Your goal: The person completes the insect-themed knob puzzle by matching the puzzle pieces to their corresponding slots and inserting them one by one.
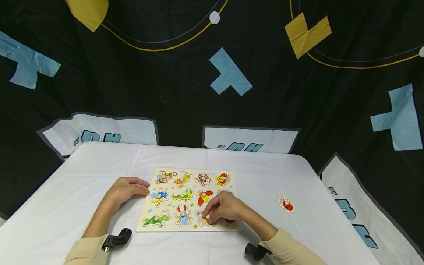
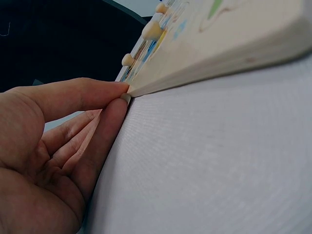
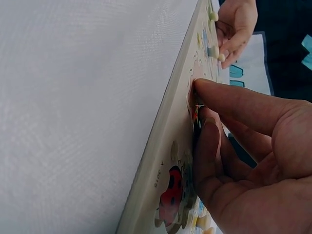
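A wooden peg puzzle board with colourful insect pieces lies flat on the white table. My right hand is over its bottom row and pinches a small knobbed puzzle piece at the third spot. The fingers hide most of that piece, so its picture cannot be told. At the board's left edge my left hand pinches the rim between thumb and finger, as the left wrist view shows. A ladybug piece lies on the table right of the board. A printed ladybug shows in the bottom right recess.
The white tablecloth spreads around the board. Behind the table hangs a black cloth with blue and yellow patches. White panels with blue lettering stand along the far edge.
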Motion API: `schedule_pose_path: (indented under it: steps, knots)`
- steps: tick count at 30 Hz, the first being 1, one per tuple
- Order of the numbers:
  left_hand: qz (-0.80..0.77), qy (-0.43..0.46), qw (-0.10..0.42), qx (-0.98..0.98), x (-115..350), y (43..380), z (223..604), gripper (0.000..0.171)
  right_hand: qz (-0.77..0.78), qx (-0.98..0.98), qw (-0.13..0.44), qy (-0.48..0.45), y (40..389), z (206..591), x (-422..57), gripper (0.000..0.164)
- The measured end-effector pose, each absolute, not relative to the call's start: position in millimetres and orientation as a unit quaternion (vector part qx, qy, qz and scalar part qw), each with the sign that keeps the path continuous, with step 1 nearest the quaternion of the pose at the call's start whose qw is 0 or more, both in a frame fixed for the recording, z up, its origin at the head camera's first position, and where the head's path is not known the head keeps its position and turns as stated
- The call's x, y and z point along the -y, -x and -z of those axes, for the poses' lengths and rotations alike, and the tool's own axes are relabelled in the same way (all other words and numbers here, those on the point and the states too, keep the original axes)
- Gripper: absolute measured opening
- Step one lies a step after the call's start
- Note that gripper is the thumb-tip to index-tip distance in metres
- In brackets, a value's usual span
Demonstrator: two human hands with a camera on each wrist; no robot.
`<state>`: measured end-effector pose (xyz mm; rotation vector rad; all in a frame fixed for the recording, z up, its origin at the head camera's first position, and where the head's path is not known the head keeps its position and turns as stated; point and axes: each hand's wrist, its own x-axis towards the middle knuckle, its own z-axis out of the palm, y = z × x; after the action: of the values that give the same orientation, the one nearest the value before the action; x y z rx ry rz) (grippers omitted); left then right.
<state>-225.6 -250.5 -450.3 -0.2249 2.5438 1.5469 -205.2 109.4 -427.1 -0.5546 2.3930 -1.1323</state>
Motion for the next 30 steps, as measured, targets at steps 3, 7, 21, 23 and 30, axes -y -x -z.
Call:
schedule_pose_path:
  steps: [3,7,21,23,30]
  knots:
    - [-0.520,0.077,0.078,-0.847,251,226,450,0.038,0.408,-0.864,0.221,0.195,206,427,-109,0.019]
    - [-0.527,0.077,0.079,-0.843,250,226,451,0.038,0.414,-0.861,0.224,0.192,206,428,-109,0.019]
    - [-0.525,0.085,0.078,-0.843,248,226,452,0.037,0.435,-0.848,0.221,0.210,204,427,-112,0.021]
    - [-0.523,0.088,0.077,-0.844,248,226,452,0.037,0.429,-0.850,0.219,0.212,204,426,-113,0.021]
    - [-0.524,0.088,0.077,-0.843,248,226,452,0.037,0.425,-0.854,0.207,0.217,208,423,-123,0.017]
